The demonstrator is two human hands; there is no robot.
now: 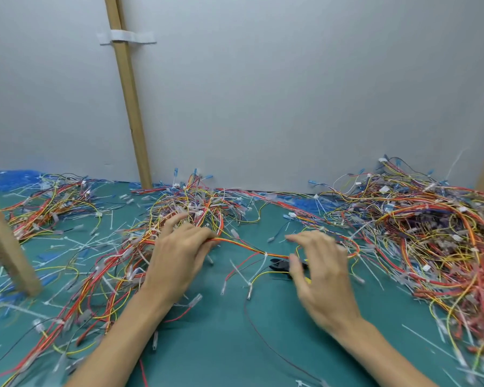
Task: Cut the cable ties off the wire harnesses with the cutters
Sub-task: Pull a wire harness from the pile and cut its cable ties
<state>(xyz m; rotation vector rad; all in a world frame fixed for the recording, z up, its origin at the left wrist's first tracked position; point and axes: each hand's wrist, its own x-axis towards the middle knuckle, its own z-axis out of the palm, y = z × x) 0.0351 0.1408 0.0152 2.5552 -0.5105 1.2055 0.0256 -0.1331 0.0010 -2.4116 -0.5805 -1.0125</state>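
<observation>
While the left hand (179, 252) gripped an orange-and-yellow wire harness (243, 243), the right hand (319, 272) was spread open over the black cutters (281, 265) on the green table (221, 344).

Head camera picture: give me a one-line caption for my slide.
Left hand grips a wire harness while the open right hand hovers over the cutters on the green mat.

Soft, diffuse light is spread evenly over the scene, and the grey wall (291, 93) is rendered bright and flat. Only faint shadows are cast on the green mat (221, 353). The right hand (322, 277) is smeared by motion blur; the wires (456, 325) near the frame edges are softened and stretched by wide-angle distortion.
</observation>
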